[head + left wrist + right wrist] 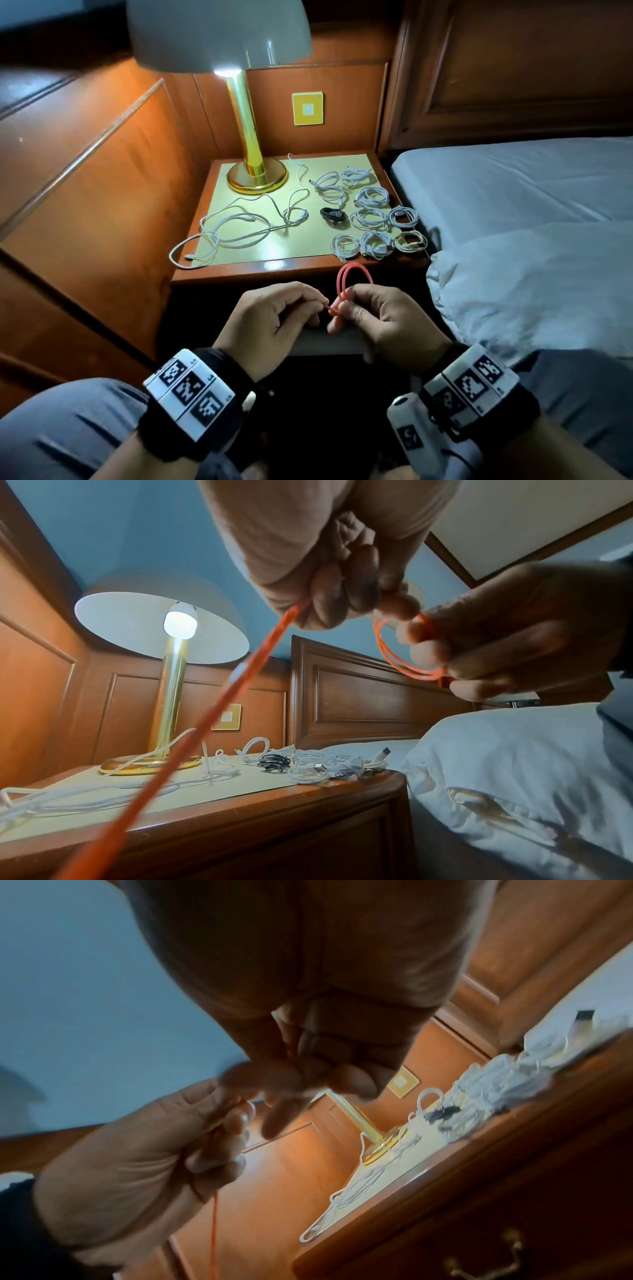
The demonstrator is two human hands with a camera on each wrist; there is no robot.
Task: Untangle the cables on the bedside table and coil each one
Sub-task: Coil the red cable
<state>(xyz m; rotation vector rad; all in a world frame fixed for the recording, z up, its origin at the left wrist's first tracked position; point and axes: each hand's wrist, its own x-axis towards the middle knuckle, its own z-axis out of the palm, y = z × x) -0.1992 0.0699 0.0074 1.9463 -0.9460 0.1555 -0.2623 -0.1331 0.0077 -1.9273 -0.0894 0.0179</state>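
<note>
An orange-red cable [352, 281] is held in front of the bedside table [274, 267], below its front edge. My right hand [376, 315] grips its small coil of loops [404, 658]. My left hand [284, 311] pinches the cable's free length [267, 647], which runs down past the wrist [214, 1231]. On the table's left half lies a loose tangle of white cable [233, 229]. On the right half lie several coiled white cables [370, 219] and one coiled black cable [332, 216].
A brass lamp [253, 161] with a white shade, lit, stands at the table's back left. A bed with white sheet [513, 185] and pillow [534, 284] lies right of the table. Wood panelling [85, 178] closes the left side. A drawer handle [486, 1259] shows below the tabletop.
</note>
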